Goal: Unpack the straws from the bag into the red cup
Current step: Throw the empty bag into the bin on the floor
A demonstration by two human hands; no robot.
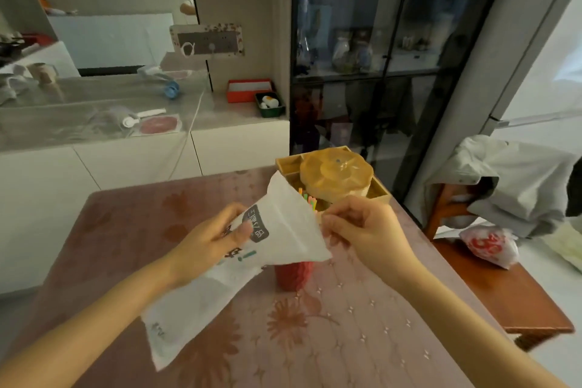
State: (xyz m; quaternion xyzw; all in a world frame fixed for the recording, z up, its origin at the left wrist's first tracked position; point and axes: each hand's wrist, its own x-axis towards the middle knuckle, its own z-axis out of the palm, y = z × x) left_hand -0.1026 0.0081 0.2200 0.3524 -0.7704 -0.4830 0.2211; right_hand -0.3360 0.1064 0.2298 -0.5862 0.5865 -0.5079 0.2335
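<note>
A white paper bag [283, 230] with dark print is held slanted above the table, its open mouth pointing up and to the right. My left hand [211, 236] grips the bag around its middle. My right hand [359, 227] pinches the edge of the bag's mouth. Tips of colourful straws [308, 199] stick out just behind that opening. The red cup [293, 274] stands upright on the table right under the bag, its rim hidden by the paper.
A yellow round-lidded box on a tray [337, 176] sits at the table's far edge behind the bag. The table [346, 324] has a pink flowered cover. To the right are a wooden bench with a plastic bag [491, 246] and a chair draped with grey clothing [504, 179].
</note>
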